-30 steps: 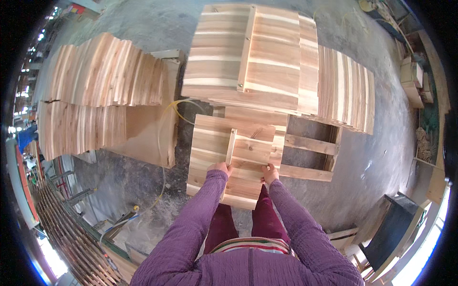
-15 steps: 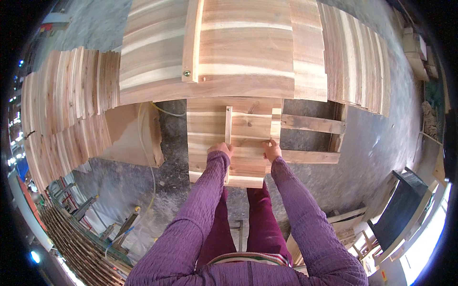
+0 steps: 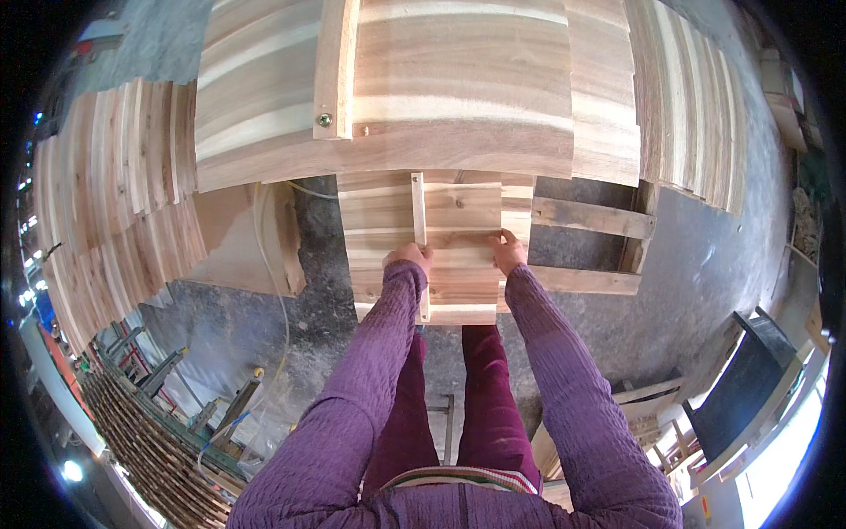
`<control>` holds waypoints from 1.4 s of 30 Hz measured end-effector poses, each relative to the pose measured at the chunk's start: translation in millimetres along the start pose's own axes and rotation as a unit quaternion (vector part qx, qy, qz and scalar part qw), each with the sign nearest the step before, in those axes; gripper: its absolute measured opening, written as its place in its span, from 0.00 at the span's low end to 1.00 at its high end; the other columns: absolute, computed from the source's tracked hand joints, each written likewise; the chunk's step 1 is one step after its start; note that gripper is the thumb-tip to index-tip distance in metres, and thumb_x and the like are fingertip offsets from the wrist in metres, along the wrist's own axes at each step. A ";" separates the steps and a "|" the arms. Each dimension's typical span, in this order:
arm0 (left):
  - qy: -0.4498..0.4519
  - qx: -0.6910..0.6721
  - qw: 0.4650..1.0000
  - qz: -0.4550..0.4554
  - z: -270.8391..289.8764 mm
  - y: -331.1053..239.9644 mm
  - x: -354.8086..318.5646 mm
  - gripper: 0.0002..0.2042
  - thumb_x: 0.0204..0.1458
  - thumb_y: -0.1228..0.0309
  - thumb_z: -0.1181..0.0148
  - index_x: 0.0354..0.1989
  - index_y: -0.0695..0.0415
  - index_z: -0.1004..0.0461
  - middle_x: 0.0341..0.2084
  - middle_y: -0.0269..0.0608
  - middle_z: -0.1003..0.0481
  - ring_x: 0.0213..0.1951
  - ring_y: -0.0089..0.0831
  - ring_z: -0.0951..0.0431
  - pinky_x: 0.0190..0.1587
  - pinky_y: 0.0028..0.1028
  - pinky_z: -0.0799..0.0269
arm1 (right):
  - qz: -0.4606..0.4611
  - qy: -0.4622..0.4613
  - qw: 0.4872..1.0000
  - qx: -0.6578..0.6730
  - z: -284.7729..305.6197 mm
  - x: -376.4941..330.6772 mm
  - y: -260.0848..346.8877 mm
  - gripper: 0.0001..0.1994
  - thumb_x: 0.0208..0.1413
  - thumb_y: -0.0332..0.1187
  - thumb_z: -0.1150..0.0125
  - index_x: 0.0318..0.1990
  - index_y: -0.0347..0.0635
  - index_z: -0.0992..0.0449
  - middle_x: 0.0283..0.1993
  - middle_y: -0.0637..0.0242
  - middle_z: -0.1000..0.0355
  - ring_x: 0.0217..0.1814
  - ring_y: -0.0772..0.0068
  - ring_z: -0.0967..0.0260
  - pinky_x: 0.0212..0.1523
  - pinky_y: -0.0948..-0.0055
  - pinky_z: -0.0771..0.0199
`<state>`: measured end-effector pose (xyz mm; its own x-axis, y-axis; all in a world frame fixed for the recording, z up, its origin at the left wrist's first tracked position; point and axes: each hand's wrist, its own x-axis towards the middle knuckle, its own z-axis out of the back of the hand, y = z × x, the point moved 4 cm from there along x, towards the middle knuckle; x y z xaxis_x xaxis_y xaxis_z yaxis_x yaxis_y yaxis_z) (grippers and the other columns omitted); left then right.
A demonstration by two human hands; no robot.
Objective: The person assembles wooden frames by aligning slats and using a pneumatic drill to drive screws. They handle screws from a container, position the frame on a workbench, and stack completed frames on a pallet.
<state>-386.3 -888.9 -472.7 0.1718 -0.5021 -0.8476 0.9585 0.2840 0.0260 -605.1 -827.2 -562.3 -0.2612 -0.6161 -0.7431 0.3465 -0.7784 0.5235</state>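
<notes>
A small panel of joined wooden boards (image 3: 458, 220) lies flat in front of me, with a thin upright batten (image 3: 418, 212) fixed across it. My left hand (image 3: 408, 257) rests on the panel at the batten's near end, fingers curled on it. My right hand (image 3: 508, 250) presses on the panel's right part, near its edge. Both purple sleeves reach in from below. The panel's far end is hidden under a big stack of similar boarded panels (image 3: 441, 79) that has a batten with a screw (image 3: 325, 119).
A wooden pallet frame (image 3: 589, 247) lies to the right of the panel on the grey concrete floor (image 3: 264, 335). Piles of boards stand at the left (image 3: 115, 185) and right (image 3: 687, 106). A yellowish cable (image 3: 280, 300) runs down the floor. A dark box (image 3: 749, 379) sits at lower right.
My head has moved forward and down, so the panel stack fills the top of the view. Both hands have stayed on the small panel.
</notes>
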 end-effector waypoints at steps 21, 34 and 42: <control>-0.053 -0.107 0.979 -0.164 -13.6 5.1 -6.6 0.29 0.46 0.61 0.49 0.57 0.59 0.47 0.41 0.57 0.30 0.43 0.48 0.29 0.47 0.38 0.34 | -0.060 0.024 0.992 -0.105 28.8 -123.2 -48.9 0.25 0.47 0.45 0.46 0.51 0.42 0.35 0.37 0.54 0.28 0.43 0.55 0.31 0.44 0.63 0.32; 0.013 -0.200 0.967 -0.160 -41.5 66.4 -131.3 0.14 0.44 0.59 0.42 0.36 0.53 0.28 0.29 0.45 0.24 0.33 0.38 0.24 0.36 0.33 0.29 | -0.129 0.114 0.980 -0.097 43.9 -252.0 -50.7 0.24 0.47 0.45 0.50 0.50 0.43 0.32 0.49 0.53 0.32 0.52 0.56 0.35 0.53 0.66 0.36; -0.022 -0.191 0.954 -0.230 29.0 109.0 -182.5 0.13 0.43 0.62 0.42 0.36 0.55 0.27 0.28 0.43 0.24 0.32 0.34 0.24 0.38 0.29 0.29 | -0.079 0.021 0.996 -0.018 34.5 -296.0 3.8 0.22 0.45 0.46 0.48 0.47 0.45 0.29 0.47 0.54 0.31 0.51 0.56 0.34 0.52 0.67 0.36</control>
<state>-306.5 -790.0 -299.8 -0.2300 -0.6766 -0.6995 0.7826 0.2987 -0.5462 -557.6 -652.0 -326.0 -0.2768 -0.4800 -0.8324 0.3363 -0.8599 0.3841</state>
